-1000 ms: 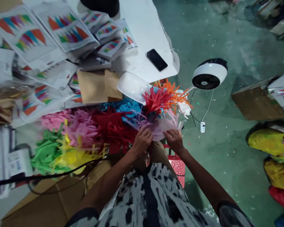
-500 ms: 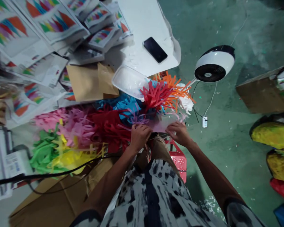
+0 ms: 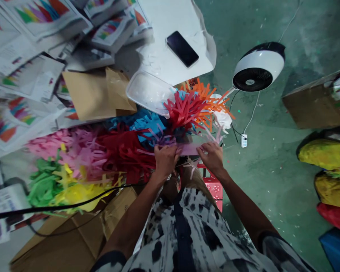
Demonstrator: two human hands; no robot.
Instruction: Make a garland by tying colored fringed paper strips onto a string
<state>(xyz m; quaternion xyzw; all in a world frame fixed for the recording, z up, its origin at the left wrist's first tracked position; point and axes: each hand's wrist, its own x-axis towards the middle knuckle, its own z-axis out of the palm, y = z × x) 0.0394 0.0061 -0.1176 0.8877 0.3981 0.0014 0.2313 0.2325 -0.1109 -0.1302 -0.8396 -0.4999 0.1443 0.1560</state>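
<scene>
A lilac tissue-paper tassel [image 3: 188, 149] is stretched flat between my two hands, with cut fringe sticking out at its ends. My left hand [image 3: 166, 156] pinches its left part, and my right hand [image 3: 212, 155] pinches its right part; both hands are closed. Just beyond them lie red fringe [image 3: 184, 109], orange fringe [image 3: 205, 100] and blue fringe [image 3: 149, 126]. To the left of my left hand, dark red fringe [image 3: 121, 149] is heaped beside pink-lilac strips [image 3: 87, 153]. Green strips [image 3: 45, 185] and yellow strips [image 3: 85, 192] lie nearer to me.
A clear plastic tray [image 3: 147, 90] and brown envelope [image 3: 87, 96] sit beyond the fringe. A phone [image 3: 183, 49] lies on the white table [image 3: 158, 22], near stacked printed packets [image 3: 45, 17]. A fan [image 3: 257, 70] stands right, a red stool [image 3: 214, 189] below. A black cable [image 3: 82, 205] crosses left.
Both hands have drawn the lilac paper into a narrower, straighter band. Pale fringe now hangs below it by my right hand. The whole view has shifted slightly.
</scene>
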